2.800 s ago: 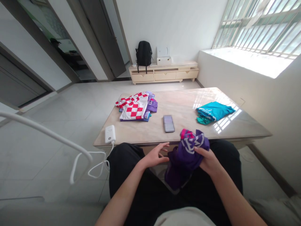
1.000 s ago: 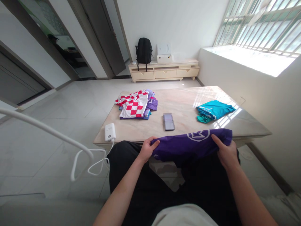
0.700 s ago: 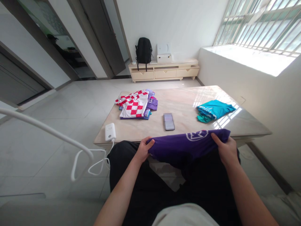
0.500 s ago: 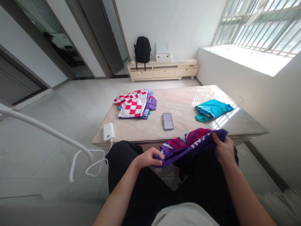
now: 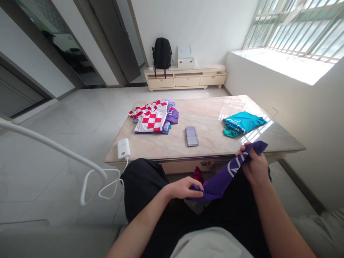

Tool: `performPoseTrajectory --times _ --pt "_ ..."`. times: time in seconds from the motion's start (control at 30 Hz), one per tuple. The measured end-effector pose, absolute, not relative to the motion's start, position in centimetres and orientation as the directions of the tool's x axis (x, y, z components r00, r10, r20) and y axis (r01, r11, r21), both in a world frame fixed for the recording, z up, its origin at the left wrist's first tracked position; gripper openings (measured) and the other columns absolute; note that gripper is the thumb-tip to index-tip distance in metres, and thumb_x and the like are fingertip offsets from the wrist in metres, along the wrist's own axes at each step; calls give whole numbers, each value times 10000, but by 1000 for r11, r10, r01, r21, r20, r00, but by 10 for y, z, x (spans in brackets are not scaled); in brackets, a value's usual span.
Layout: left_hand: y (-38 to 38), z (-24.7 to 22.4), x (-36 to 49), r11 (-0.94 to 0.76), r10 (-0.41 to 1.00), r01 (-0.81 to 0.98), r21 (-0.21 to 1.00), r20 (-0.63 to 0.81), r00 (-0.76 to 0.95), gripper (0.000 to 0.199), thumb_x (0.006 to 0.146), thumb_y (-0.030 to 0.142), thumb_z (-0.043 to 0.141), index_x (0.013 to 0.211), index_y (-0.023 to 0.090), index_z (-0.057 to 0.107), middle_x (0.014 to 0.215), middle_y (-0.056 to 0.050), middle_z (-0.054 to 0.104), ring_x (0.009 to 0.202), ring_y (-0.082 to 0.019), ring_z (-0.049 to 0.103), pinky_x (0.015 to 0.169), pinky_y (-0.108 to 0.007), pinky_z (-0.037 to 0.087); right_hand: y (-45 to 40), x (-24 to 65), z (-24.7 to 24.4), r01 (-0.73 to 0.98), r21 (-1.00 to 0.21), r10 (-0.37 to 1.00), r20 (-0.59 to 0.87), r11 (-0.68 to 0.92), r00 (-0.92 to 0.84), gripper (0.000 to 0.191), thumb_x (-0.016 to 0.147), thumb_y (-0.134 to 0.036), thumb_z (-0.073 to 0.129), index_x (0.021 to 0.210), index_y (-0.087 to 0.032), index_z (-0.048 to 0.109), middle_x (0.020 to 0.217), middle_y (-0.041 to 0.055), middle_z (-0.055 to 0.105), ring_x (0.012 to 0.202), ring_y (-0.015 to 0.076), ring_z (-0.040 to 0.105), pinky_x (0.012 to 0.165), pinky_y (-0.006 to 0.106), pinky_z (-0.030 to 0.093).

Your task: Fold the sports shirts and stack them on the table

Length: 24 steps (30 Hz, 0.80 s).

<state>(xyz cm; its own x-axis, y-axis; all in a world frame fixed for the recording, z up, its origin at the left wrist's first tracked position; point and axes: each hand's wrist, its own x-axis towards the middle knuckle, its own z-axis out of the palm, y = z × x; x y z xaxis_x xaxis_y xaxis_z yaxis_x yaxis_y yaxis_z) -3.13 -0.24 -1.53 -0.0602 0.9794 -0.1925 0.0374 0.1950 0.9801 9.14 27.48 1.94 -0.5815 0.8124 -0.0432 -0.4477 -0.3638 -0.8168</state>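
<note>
A purple garment (image 5: 225,179) with white lettering is stretched at a slant above my lap, in front of the table's near edge. My left hand (image 5: 186,188) pinches its lower left end. Its upper right end is gripped by my right hand (image 5: 254,161), with some cloth sticking out past the fingers. A bit of red patterned cloth hangs behind it. On the table (image 5: 209,111), a pile of garments with a red-and-white checked one (image 5: 153,120) on top lies at the left, and a folded teal garment (image 5: 243,123) lies at the right.
A phone (image 5: 191,136) lies mid-table near the front. A white power bank (image 5: 123,148) with a cable sits at the left front corner. Beyond stands a low cabinet (image 5: 186,82) with a black backpack (image 5: 162,53) and a white box (image 5: 186,63). A person is visible through the left doorway.
The garment has turned so its plain purple side with lettering shows instead of the red pattern. My left hand has moved right and slightly down, closer to my right hand.
</note>
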Motion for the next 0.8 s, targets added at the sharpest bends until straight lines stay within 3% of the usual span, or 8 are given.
performPoseTrajectory --times 0.13,0.23,0.33,0.4,0.5,0.57,0.67,0.8 --pt "-4 -12 -45 123 818 -24 992 -115 -564 446 872 588 684 886 144 721 794 -29 659 724 -145 571 682 -228 448 285 97 27 -429 -889 902 43 -162 -429 310 706 -371 877 867 -144 742 713 35 684 576 103 586 515 188 502" --pt "0 -3 -52 81 658 27 996 -33 -752 412 873 558 694 874 146 710 793 -22 672 733 -154 592 699 -237 459 280 101 32 -372 -926 883 117 -70 -455 210 774 -324 808 907 -170 754 735 17 679 546 77 515 471 164 426" --pt "8 15 -47 103 667 183 978 69 -742 361 885 515 700 883 157 741 845 -33 724 816 -186 647 779 -259 487 257 103 42 -157 -984 659 169 78 -733 246 888 -373 696 1066 -218 763 947 49 731 659 120 597 555 206 489" --pt "14 28 -38 101 709 267 959 119 -695 323 909 485 683 924 172 762 880 -35 753 849 -197 676 814 -266 498 235 101 48 -41 -960 390 152 278 -908 404 900 -436 691 1264 -261 710 1164 70 723 915 211 680 759 293 565" --pt "21 43 -23 56 767 335 941 174 -618 274 939 435 658 970 190 776 916 -36 777 831 -191 700 815 -262 510 208 93 53 -51 -875 99 112 482 -989 677 798 -476 808 1417 -283 612 1286 74 693 1151 307 646 1003 408 510" --pt "23 48 -17 41 779 356 934 193 -597 260 947 420 646 979 195 773 935 -39 780 839 -192 707 819 -259 513 198 87 52 -43 -847 60 87 530 -994 534 793 -478 812 1269 -253 719 1124 57 751 1020 286 685 927 367 529" --pt "22 42 -17 77 745 317 945 156 -648 277 934 442 657 1031 197 742 957 -44 766 888 -203 701 840 -261 511 196 82 52 -8 -822 84 68 570 -994 287 899 -473 697 890 -200 785 750 8 712 706 185 628 653 264 478" --pt "14 17 -28 93 822 132 987 -1 -569 518 813 409 790 1253 185 632 1036 -54 751 900 -219 694 810 -273 519 207 83 55 -32 -843 181 152 537 -972 287 938 -438 643 863 -192 770 741 3 690 687 165 592 645 260 453"
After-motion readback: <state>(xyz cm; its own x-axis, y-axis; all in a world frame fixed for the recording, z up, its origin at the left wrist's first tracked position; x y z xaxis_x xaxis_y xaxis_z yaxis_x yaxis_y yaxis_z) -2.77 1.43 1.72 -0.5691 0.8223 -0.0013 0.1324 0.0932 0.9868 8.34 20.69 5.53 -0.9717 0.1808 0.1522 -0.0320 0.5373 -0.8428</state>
